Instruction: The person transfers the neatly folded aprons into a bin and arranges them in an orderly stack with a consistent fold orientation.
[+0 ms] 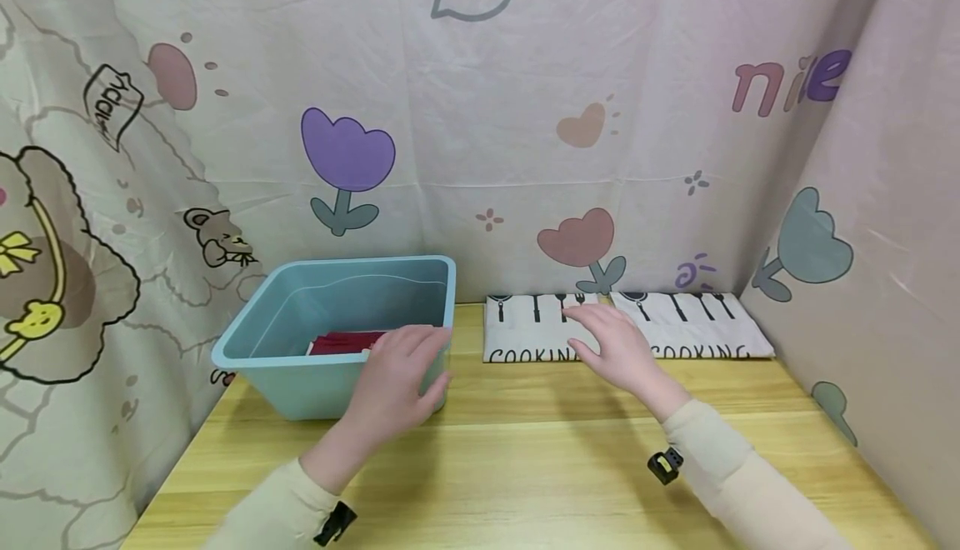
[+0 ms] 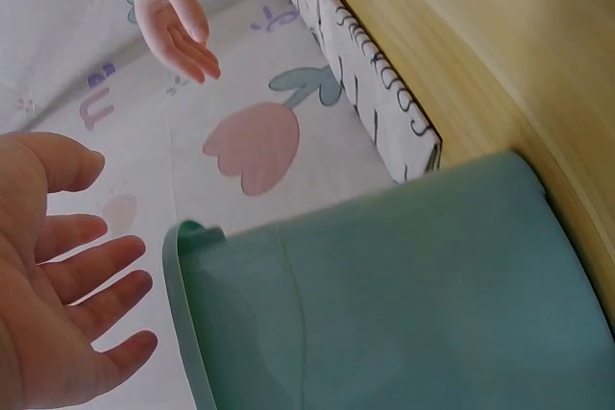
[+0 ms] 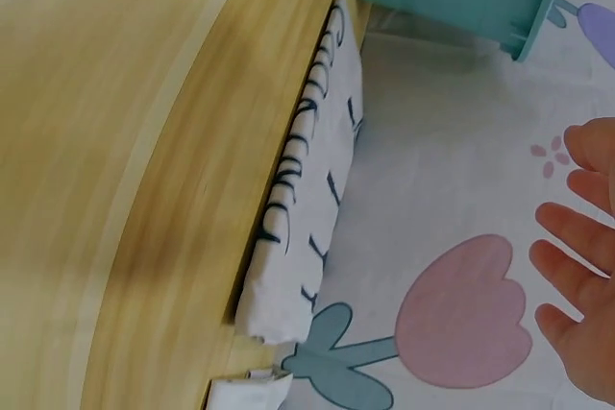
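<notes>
Pale wooden planks of the table (image 1: 525,467) are filling the lower half of the head view, and printed cloth with tulips and hearts is hanging behind and at both sides.

Nearest, two cream sleeves are coming in from the bottom edge. The left hand (image 1: 393,383) is hovering at the near right corner of the blue bin (image 1: 255,342), left of centre, with fingers straight and loosely spread, gripping nothing; whether it is touching the rim cannot be told. The right hand (image 1: 615,346) is hanging right of centre with fingers extended and slightly apart, holding nothing, just over the front edge of the left folded cloth (image 1: 525,329).

Farther back, a red folded item (image 1: 345,342) is lying on the bin's floor. At the back of the table the left cloth is lying beside a second folded cloth (image 1: 693,325), the two side by side against the backdrop.

Judging by this layout, one piece is already sitting in the bin, while both white cloths are waiting outside it, not yet lifted.

Each white cloth is carrying black utensil prints and the word "COOKING", partly covered by the right hand. On the backdrop, letters reading "nie" are showing at the upper right.
</notes>
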A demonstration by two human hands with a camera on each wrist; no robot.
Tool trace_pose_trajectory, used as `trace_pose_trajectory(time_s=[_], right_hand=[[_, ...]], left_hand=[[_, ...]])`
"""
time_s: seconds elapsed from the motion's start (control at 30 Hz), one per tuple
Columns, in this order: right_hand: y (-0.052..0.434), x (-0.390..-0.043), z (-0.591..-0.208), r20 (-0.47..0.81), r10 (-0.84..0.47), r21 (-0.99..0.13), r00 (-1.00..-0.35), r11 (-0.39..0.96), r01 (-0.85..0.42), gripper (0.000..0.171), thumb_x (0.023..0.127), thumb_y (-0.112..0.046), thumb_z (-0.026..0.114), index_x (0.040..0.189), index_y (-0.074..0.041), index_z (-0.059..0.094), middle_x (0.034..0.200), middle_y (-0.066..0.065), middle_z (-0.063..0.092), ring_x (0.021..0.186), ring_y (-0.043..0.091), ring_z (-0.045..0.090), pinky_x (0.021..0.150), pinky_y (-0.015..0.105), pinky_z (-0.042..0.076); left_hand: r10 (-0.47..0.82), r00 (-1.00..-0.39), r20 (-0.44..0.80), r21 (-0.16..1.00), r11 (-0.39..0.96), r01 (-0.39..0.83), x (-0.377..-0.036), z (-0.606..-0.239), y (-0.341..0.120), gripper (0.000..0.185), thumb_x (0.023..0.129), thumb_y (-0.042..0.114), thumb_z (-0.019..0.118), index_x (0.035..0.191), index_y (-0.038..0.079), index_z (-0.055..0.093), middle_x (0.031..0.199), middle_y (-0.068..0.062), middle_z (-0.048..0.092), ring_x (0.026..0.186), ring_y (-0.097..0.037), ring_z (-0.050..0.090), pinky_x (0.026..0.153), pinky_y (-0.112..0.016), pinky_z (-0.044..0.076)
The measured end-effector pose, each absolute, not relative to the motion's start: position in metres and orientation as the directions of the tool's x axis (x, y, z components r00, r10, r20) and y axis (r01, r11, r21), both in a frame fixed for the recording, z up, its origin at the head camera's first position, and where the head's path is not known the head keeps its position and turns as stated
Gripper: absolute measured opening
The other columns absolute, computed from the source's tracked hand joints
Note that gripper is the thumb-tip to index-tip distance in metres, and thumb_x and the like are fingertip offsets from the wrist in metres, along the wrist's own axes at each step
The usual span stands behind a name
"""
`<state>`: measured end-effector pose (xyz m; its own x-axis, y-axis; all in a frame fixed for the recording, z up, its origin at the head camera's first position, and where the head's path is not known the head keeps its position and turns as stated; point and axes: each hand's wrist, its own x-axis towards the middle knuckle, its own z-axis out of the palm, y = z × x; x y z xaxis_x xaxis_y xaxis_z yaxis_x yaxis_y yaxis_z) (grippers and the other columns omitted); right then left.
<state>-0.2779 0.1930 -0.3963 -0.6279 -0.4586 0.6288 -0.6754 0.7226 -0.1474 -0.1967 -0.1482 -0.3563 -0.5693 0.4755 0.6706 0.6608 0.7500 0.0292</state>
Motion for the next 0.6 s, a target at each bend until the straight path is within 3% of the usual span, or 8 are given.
trace_pose_trajectory(time_s=[0.33, 0.6], right_hand=[[0.203, -0.286, -0.397, 0.638, -0.461, -0.122, -0.617, 0.731, -0.672, 0.045, 0.084, -0.014, 0.076, 0.125, -0.002, 0.064, 0.121, 0.016, 0.066, 0.115, 0.04, 0.058, 0.105, 0.058, 0.037], [0.202, -0.296, -0.409, 0.583, -0.427, -0.19, -0.691, 0.755, -0.627, 0.044, 0.086, -0.013, 0.075, 0.126, 0.0, 0.063, 0.123, 0.019, 0.065, 0.115, 0.041, 0.058, 0.103, 0.06, 0.037]], left_hand=[[0.486, -0.583, 0.652, 0.045, 0.742, 0.669, -0.198, -0.357, -0.126, 0.054, 0.079, 0.021, 0.081, 0.128, 0.007, 0.064, 0.121, -0.008, 0.065, 0.114, -0.027, 0.057, 0.1, -0.051, 0.044], [0.455, -0.565, 0.688, 0.095, 0.716, 0.691, -0.202, -0.363, -0.109, 0.056, 0.079, 0.019, 0.082, 0.13, 0.007, 0.062, 0.121, -0.008, 0.065, 0.114, -0.027, 0.058, 0.1, -0.051, 0.044]])
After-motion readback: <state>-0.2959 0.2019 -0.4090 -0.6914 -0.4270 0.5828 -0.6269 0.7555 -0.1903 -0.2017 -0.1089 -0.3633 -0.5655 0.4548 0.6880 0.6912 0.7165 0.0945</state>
